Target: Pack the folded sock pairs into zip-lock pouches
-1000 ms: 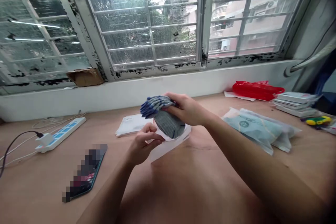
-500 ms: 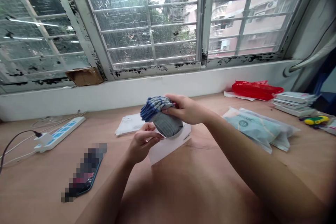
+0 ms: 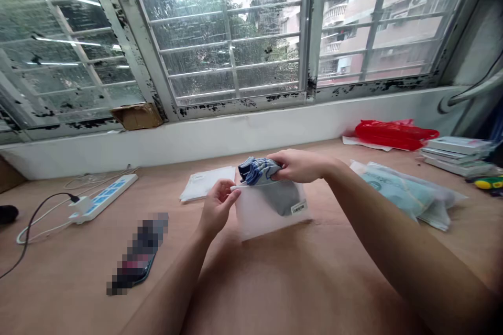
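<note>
Pinching the top edge of a frosted bag (image 3: pixel 271 217) between thumb and fingers, the left hand (image 3: pixel 217 208) has its fingertips closed on the film, while the right hand (image 3: pixel 301 165) clamps a bundle of socks (image 3: pixel 257 170) from above, fingers curled over the blue-striped end. The socks sit partly inside the bag: the grey part shows through the film, and the striped end sticks out of the mouth, just beside the left hand's fingers. A small barcode label (image 3: pixel 298 208) is stuck on the bag's lower right, and the bag's lower edge lies on a wooden desk (image 3: pixel 70 282). A white paper packet (image 3: pixel 206 183) lies just left of the bag, and farther left are a power strip (image 3: pixel 102 197) with a white plug (image 3: pixel 80 204) and cable (image 3: pixel 39 217), plus a phone (image 3: pixel 137 254) blurred out. To the right lie clear bags (image 3: pixel 401 192) holding something pale teal, a red plastic bag (image 3: pixel 395 135) against the wall and a stack of flat boxes (image 3: pixel 458 156). A piece of cardboard (image 3: pixel 137 116) sits on the sill below a barred window (image 3: pixel 223 36)
</note>
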`<action>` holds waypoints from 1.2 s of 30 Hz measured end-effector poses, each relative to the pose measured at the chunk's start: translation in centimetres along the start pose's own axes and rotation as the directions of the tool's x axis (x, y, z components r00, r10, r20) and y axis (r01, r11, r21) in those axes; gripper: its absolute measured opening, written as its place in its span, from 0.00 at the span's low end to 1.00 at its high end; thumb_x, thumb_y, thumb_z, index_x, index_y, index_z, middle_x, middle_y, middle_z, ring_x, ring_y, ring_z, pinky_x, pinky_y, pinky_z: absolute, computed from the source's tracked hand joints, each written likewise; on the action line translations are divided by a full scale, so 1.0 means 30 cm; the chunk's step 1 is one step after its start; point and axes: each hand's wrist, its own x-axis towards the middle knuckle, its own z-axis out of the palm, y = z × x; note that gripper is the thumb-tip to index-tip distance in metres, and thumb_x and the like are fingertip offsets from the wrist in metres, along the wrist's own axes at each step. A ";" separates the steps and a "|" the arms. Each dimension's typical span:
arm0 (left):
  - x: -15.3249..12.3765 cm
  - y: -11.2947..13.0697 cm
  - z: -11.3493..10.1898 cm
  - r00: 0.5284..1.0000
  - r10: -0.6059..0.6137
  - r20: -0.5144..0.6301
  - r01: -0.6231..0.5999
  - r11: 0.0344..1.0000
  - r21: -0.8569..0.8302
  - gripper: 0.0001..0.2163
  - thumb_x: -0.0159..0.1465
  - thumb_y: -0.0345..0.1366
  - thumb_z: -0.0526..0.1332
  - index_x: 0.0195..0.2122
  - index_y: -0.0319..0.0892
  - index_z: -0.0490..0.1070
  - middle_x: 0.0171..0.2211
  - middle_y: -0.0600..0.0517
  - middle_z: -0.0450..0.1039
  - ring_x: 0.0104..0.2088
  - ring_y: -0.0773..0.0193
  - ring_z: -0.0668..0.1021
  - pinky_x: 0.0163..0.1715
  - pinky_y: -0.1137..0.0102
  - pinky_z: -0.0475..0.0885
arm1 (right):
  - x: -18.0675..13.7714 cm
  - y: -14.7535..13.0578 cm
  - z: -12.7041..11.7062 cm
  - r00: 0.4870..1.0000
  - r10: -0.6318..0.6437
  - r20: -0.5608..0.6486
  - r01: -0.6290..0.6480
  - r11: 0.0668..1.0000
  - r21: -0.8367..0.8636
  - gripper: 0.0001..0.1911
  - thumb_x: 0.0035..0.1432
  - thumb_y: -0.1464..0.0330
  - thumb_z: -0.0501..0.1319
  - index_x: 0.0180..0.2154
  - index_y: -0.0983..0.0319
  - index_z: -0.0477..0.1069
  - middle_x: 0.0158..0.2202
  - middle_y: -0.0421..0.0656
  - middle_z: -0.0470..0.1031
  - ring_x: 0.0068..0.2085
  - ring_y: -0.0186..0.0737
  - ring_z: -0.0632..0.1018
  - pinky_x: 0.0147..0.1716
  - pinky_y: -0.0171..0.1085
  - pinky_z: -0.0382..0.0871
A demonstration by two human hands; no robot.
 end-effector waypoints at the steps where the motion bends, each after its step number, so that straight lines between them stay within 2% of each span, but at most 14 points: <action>1: 0.001 -0.002 0.004 0.998 -0.062 0.001 0.062 0.998 -0.014 0.10 0.61 0.43 0.65 0.34 0.41 0.69 0.29 0.54 0.69 0.31 0.67 0.72 0.32 0.74 0.68 | -0.001 -0.004 -0.007 0.999 0.034 0.016 -0.034 0.999 0.004 0.14 0.51 0.72 0.58 0.40 0.58 0.73 0.38 0.39 0.78 0.38 0.40 0.75 0.31 0.32 0.62; 3: 0.000 0.002 0.012 0.991 -0.132 -0.008 0.132 0.990 -0.039 0.12 0.60 0.43 0.65 0.29 0.40 0.71 0.26 0.54 0.69 0.29 0.68 0.71 0.31 0.74 0.68 | -0.002 -0.012 -0.014 0.995 0.088 0.056 -0.088 0.996 0.008 0.13 0.50 0.71 0.58 0.40 0.59 0.73 0.38 0.40 0.78 0.37 0.40 0.74 0.31 0.32 0.61; 5: 0.000 0.013 0.023 0.984 -0.175 -0.036 0.171 0.981 -0.095 0.12 0.58 0.44 0.66 0.30 0.40 0.71 0.26 0.55 0.71 0.28 0.68 0.72 0.32 0.74 0.69 | 0.001 -0.020 -0.009 0.990 0.117 0.076 -0.118 0.993 0.010 0.11 0.49 0.69 0.59 0.38 0.60 0.73 0.36 0.40 0.77 0.35 0.40 0.73 0.30 0.32 0.60; 9: 0.011 0.050 0.042 0.968 -0.215 -0.131 0.184 0.960 -0.211 0.14 0.56 0.46 0.67 0.32 0.42 0.69 0.24 0.57 0.71 0.24 0.70 0.70 0.26 0.76 0.67 | 0.015 -0.028 0.012 0.995 0.081 0.052 -0.082 0.996 0.029 0.11 0.52 0.61 0.60 0.33 0.61 0.73 0.29 0.39 0.72 0.30 0.37 0.69 0.28 0.33 0.58; 12: 0.030 0.099 0.051 0.959 -0.208 -0.194 0.163 0.961 -0.224 0.16 0.54 0.48 0.68 0.33 0.42 0.68 0.25 0.57 0.73 0.23 0.71 0.71 0.23 0.77 0.65 | 0.014 -0.028 0.011 0.999 0.040 0.035 -0.043 0.996 0.084 0.09 0.51 0.63 0.59 0.32 0.62 0.73 0.27 0.38 0.70 0.29 0.35 0.66 0.27 0.33 0.56; 16: 0.052 0.185 0.063 0.956 -0.189 -0.223 0.150 0.972 -0.181 0.15 0.54 0.47 0.68 0.33 0.41 0.70 0.25 0.56 0.74 0.21 0.71 0.71 0.20 0.77 0.64 | 0.005 -0.025 -0.001 0.997 0.005 0.078 -0.025 0.968 0.250 0.10 0.49 0.68 0.60 0.35 0.62 0.74 0.30 0.38 0.72 0.31 0.36 0.69 0.27 0.32 0.58; 19: 0.065 0.228 0.076 0.957 -0.128 -0.259 0.093 0.985 -0.143 0.14 0.56 0.46 0.67 0.33 0.41 0.71 0.27 0.55 0.76 0.22 0.71 0.71 0.22 0.77 0.65 | 0.009 -0.027 0.008 0.999 -0.036 0.011 0.030 0.941 0.337 0.10 0.49 0.67 0.60 0.36 0.62 0.73 0.32 0.38 0.73 0.33 0.37 0.70 0.30 0.32 0.60; 22: 0.081 0.243 0.087 0.954 -0.042 -0.298 0.011 0.994 -0.105 0.12 0.57 0.44 0.67 0.33 0.41 0.72 0.29 0.53 0.76 0.27 0.68 0.75 0.27 0.75 0.69 | 0.021 -0.029 0.025 0.993 -0.081 -0.083 0.105 0.929 0.354 0.11 0.52 0.65 0.60 0.37 0.63 0.73 0.32 0.39 0.73 0.33 0.36 0.70 0.31 0.32 0.61; 25: 0.094 0.248 0.090 0.949 0.021 -0.315 -0.040 0.998 -0.053 0.10 0.57 0.42 0.67 0.33 0.41 0.72 0.28 0.53 0.75 0.30 0.66 0.76 0.31 0.74 0.70 | 0.028 -0.028 0.030 0.982 -0.143 -0.124 0.178 0.920 0.350 0.10 0.54 0.67 0.58 0.37 0.64 0.74 0.33 0.40 0.73 0.34 0.36 0.70 0.33 0.32 0.62; 28: 0.095 0.262 0.091 0.956 0.067 -0.284 -0.063 0.998 0.023 0.09 0.59 0.41 0.65 0.33 0.41 0.72 0.28 0.53 0.76 0.30 0.65 0.76 0.32 0.73 0.70 | 0.026 -0.029 0.026 0.980 -0.187 -0.063 0.197 0.914 0.355 0.08 0.53 0.68 0.57 0.34 0.63 0.73 0.32 0.39 0.72 0.33 0.36 0.70 0.33 0.33 0.62; 30: 0.089 0.279 0.092 0.959 0.124 -0.256 -0.085 0.984 0.155 0.07 0.60 0.40 0.65 0.32 0.41 0.74 0.29 0.53 0.76 0.32 0.64 0.77 0.35 0.72 0.70 | 0.024 -0.034 0.028 0.987 -0.153 -0.046 0.160 0.924 0.349 0.07 0.52 0.67 0.57 0.32 0.63 0.72 0.30 0.39 0.71 0.31 0.35 0.69 0.31 0.32 0.62; 33: 0.081 0.312 0.090 0.940 0.221 -0.261 -0.098 0.904 0.416 0.07 0.60 0.40 0.64 0.31 0.42 0.77 0.29 0.53 0.78 0.34 0.63 0.78 0.38 0.71 0.70 | 0.028 -0.049 0.041 0.988 -0.058 -0.140 0.099 0.948 0.303 0.07 0.51 0.67 0.57 0.27 0.63 0.70 0.23 0.36 0.65 0.26 0.32 0.65 0.26 0.32 0.57; 36: 0.081 0.337 0.083 0.924 0.252 -0.288 -0.072 0.853 0.517 0.07 0.59 0.40 0.65 0.31 0.43 0.79 0.30 0.53 0.80 0.34 0.61 0.79 0.37 0.70 0.70 | 0.037 -0.066 0.058 0.977 -0.009 -0.215 0.073 0.954 0.292 0.08 0.50 0.65 0.59 0.25 0.63 0.70 0.21 0.35 0.59 0.25 0.31 0.61 0.24 0.31 0.54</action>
